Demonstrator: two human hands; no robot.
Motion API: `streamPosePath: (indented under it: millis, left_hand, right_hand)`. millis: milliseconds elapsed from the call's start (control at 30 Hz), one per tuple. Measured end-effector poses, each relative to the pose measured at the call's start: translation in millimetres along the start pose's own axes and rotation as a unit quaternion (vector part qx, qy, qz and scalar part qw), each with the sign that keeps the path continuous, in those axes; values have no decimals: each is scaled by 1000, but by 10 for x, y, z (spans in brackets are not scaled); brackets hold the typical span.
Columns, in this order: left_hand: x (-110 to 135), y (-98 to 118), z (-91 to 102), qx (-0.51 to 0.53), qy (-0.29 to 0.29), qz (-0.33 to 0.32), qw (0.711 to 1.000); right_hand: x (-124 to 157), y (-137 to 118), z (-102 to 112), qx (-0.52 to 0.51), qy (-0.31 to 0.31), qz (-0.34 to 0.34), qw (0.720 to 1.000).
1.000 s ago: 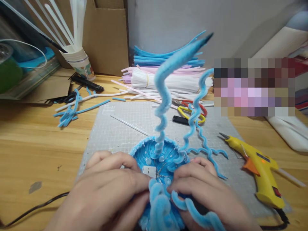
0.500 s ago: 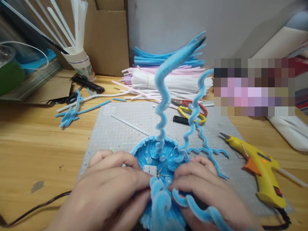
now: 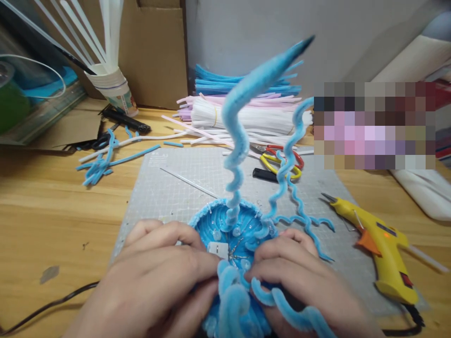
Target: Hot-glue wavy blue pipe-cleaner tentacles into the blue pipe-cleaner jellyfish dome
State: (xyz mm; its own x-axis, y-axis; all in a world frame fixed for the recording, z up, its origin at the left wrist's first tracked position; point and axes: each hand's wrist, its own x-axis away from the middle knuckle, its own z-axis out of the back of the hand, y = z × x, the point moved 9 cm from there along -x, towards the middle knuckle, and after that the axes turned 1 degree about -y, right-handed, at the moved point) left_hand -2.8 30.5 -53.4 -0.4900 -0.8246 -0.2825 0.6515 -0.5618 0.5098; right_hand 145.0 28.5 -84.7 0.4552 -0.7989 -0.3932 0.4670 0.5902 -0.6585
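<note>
A blue pipe-cleaner craft, a round coiled dish with wavy blue tentacles rising from it, sits on a grey cutting mat. My left hand and my right hand both grip the near rim of the dish, fingers curled and pinching the thick blue tentacles at the front. A small white block and clear beads lie inside the dish.
A yellow hot-glue gun lies on the mat's right edge, its cord trailing off. Red and yellow pliers and stacks of blue, white and pink pipe cleaners lie behind. Loose blue pieces and a cup of sticks stand far left.
Both hands stay clamped on the dish. The tall tentacle's tip has swung slightly up and to the right.
</note>
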Motion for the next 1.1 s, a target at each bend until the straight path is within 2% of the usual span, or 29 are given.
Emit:
streamPosePath:
  millis: [100,233,400,533,733,967,1100]
  left_hand:
    - [-5,14,15,-4,4,-4,1000]
    - [-10,20,16,9,-2,0,1000]
    - [5,14,17,26,6,8,1000]
    - [20,-5,-1,17,0,17,1000]
    - [5,17,18,8,-6,-2,1000]
    - [-22,-5,7,9,0,10,1000]
    - [-11,-1,1,12,-4,7,1000]
  right_hand:
    - [-31,-47,-9,16,-24,15,999]
    - [-28,-56,10,5,-5,9,1000]
    - [-48,-65,22,6,-12,13,1000]
    - [-95,-66,10,15,-58,19,998]
    - [-77,-61,-5,17,-80,24,996]
    - [11,-5,3,1,-5,3,1000]
    - [42,1,-38,5,-10,1,1000]
